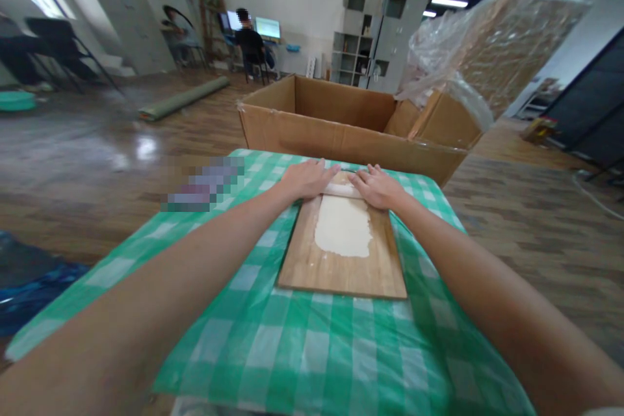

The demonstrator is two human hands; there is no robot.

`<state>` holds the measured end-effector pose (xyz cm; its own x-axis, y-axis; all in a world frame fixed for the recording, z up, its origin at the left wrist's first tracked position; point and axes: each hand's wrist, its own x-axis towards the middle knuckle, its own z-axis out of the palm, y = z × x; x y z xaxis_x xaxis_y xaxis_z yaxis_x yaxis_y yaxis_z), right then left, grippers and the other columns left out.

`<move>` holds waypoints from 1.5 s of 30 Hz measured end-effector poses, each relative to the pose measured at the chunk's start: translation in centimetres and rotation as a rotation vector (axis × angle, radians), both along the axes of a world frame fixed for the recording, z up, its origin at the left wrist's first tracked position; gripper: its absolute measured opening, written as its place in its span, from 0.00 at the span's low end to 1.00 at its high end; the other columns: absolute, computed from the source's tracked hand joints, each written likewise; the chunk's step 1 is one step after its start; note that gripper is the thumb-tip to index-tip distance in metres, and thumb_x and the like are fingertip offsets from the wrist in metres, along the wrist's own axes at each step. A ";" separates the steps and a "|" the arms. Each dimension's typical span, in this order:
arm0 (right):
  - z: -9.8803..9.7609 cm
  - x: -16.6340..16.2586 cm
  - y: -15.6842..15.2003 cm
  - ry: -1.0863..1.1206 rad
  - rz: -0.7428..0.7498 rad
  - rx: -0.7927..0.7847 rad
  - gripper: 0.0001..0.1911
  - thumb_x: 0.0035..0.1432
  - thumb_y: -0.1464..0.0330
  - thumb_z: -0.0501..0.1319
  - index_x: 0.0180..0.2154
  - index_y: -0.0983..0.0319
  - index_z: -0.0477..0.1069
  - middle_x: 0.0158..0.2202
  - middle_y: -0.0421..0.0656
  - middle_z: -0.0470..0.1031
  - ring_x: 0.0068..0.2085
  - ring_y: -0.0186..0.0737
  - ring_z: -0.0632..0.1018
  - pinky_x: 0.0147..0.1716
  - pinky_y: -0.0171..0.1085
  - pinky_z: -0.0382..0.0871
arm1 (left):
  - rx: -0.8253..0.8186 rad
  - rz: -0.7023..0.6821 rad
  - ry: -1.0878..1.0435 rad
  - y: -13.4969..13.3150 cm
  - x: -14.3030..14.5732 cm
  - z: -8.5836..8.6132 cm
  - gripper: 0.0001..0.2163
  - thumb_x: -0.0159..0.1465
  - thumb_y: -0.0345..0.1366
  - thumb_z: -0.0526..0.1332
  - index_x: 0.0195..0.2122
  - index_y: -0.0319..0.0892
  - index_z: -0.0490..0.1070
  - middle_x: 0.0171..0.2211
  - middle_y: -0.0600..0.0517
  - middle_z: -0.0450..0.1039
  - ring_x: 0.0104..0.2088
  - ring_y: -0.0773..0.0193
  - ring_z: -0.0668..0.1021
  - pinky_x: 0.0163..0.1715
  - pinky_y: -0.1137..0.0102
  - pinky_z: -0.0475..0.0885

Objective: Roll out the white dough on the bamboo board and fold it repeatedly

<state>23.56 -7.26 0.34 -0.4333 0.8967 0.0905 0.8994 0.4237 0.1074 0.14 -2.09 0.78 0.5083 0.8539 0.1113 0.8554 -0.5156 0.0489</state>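
Note:
A thin sheet of pale dough (pixel 342 229) with ragged edges lies flat on a wooden board (pixel 336 277). Across its far end is a pale rolling pin (pixel 343 190). My left hand (pixel 309 179) is over the pin's left end, and my right hand (pixel 377 187) covers the right end. Both hands press down from above with the fingers pointing forward and inward; the pin's ends are hidden beneath them. Small white specks dot the board near the dough's closer edge.
The board rests on a table with a green-and-white checked cloth (pixel 312 351). Directly behind stands a large open cardboard box (pixel 341 136), with a plastic-wrapped package (pixel 521 45) at its right. A blurred-out item (pixel 205 185) is at the table's left edge. A person (pixel 251 42) sits at distant monitors.

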 end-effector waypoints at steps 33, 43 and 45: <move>0.3 -5.2 -16.2 0.194 0.047 0.054 0.50 0.72 0.41 0.38 0.73 0.77 0.52 0.75 0.60 0.51 0.76 0.56 0.52 0.73 0.54 0.51 | 0.120 -0.078 -0.031 -13.6 -6.1 -1.9 0.45 0.73 0.63 0.39 0.75 0.24 0.48 0.76 0.31 0.47 0.77 0.43 0.50 0.74 0.53 0.42; 0.2 -1.4 -6.1 0.059 0.102 0.034 0.36 0.78 0.54 0.33 0.66 0.62 0.69 0.70 0.51 0.67 0.72 0.57 0.63 0.72 0.61 0.47 | 0.072 -0.038 -0.034 -5.8 -2.2 -0.4 0.39 0.75 0.61 0.35 0.68 0.37 0.66 0.66 0.39 0.70 0.66 0.44 0.72 0.68 0.52 0.57; 0.1 -0.6 -4.0 0.071 0.045 0.027 0.35 0.77 0.52 0.35 0.67 0.60 0.68 0.72 0.49 0.65 0.73 0.58 0.60 0.72 0.62 0.45 | 0.061 -0.025 -0.036 -4.1 -1.3 -0.1 0.38 0.75 0.60 0.34 0.63 0.41 0.72 0.63 0.41 0.74 0.61 0.43 0.76 0.62 0.52 0.64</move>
<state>22.92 -11.23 0.44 -0.4646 0.8733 0.1465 0.8853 0.4615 0.0566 -1.21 -6.18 0.64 0.5246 0.8319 0.1811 0.8403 -0.5401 0.0468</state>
